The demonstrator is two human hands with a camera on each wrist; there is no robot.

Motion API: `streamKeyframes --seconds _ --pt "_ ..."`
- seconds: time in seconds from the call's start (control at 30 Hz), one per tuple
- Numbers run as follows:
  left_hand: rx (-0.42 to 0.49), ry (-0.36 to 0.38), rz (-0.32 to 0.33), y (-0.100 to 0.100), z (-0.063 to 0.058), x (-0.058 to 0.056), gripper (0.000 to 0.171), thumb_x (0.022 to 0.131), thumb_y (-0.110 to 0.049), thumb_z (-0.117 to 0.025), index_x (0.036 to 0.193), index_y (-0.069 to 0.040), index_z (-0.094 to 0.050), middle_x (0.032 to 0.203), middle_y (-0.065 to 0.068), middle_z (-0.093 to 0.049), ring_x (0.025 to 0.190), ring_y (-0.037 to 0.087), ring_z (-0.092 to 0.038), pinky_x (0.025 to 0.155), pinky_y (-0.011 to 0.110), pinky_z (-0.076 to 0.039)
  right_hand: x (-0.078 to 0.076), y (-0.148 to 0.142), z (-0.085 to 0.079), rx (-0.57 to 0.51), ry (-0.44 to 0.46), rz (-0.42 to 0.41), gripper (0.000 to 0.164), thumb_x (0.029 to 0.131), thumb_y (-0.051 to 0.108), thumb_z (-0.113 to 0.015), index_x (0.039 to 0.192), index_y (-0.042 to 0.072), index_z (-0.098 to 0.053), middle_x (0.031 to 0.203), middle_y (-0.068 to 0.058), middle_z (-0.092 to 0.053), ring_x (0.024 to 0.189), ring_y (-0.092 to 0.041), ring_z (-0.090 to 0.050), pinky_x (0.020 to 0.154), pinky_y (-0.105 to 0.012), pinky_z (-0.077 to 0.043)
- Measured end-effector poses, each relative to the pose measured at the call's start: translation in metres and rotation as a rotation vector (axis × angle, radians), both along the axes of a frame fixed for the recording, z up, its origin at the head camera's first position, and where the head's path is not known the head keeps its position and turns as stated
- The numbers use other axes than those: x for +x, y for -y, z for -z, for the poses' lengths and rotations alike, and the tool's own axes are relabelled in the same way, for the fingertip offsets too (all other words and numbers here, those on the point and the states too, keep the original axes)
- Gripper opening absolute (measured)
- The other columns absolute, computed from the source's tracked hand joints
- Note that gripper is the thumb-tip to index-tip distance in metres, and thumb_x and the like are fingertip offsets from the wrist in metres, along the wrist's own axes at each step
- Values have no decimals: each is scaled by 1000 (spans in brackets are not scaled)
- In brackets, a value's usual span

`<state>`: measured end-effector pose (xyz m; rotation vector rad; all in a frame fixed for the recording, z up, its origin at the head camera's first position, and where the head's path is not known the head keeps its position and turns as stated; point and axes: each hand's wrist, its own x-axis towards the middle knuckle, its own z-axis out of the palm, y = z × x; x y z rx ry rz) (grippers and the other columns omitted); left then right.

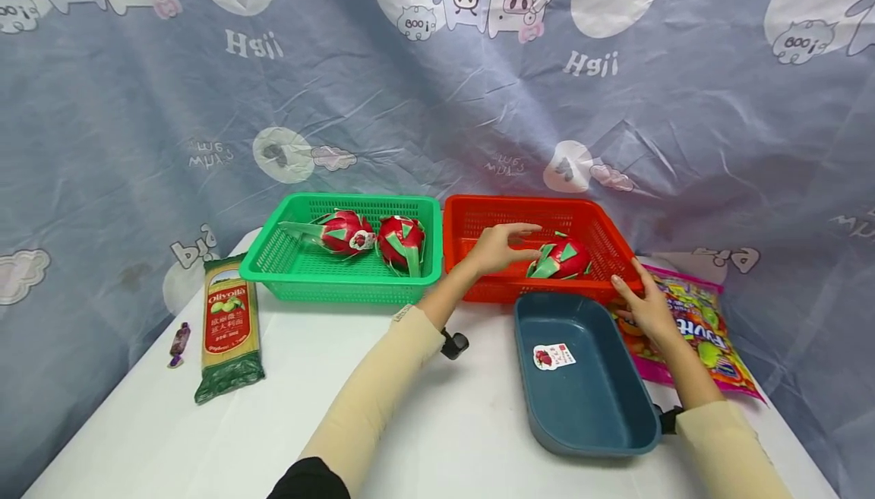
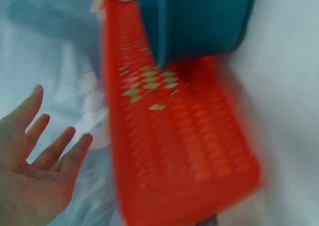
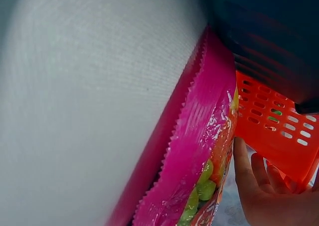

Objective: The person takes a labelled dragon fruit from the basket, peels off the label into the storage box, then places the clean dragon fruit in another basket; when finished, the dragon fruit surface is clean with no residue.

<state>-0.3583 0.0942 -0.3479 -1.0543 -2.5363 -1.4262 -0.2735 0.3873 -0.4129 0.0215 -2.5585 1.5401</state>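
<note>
A red plastic basket (image 1: 488,291) with slotted walls stands at the back, holding one dragon fruit (image 1: 566,258). Over it my left hand (image 1: 497,248) reaches in from the left, fingers extended and apart from the fruit. That left hand (image 2: 45,166) shows a bare palm in the left wrist view, beside the blurred basket (image 2: 184,141). My right hand (image 1: 649,311) grips the basket's right front corner, thumb at the front and fingers along the outer side. In the right wrist view, the right hand's fingers (image 3: 244,173) meet the basket wall (image 3: 271,151).
A green basket (image 1: 335,290) with two dragon fruits (image 1: 402,244) stands left. A dark blue bin (image 1: 595,377), with a sticker inside, overlaps the red basket's front. Right lies a pink candy bag (image 1: 711,332); left, a pasta pack (image 1: 229,324) and a small wrapped candy (image 1: 179,343).
</note>
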Motion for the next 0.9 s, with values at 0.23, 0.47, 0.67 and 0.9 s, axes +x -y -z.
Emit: streamKeyframes --seconds 0.23,0.47,0.67,0.9 --pt "494 -241 -213 89 -15 31 28 83 -12 -69 110 -3 -66 105 11 -66 93 14 -63 78 28 -51 2 -3 2 -5 15 30 75 95 40 -44 149 16 3 138 -37 -20 95 -24 -59 71 -37 -53" --pt "630 -426 -549 196 -14 42 31 80 -2 -70 109 5 -63 105 18 -65 91 29 -62 73 36 -51 1 -8 -2 15 -7 21 76 95 42 -42 148 14 4 139 -39 -18 86 -6 -57 69 -31 -54" --pt "457 -365 -837 294 21 30 54 79 -24 -74 129 -15 -54 129 2 -53 120 18 -43 99 42 -32 -3 -6 -4 45 -7 12 76 96 42 -42 148 16 6 139 -38 -19 90 -8 -55 67 -28 -54" --pt "356 -102 -822 360 55 37 88 75 -33 -76 145 -36 -24 153 -1 -7 139 24 -2 105 59 -11 -5 -1 -2 58 12 11 75 96 42 -41 148 15 7 139 -38 -18 99 -28 -54 68 -29 -54"
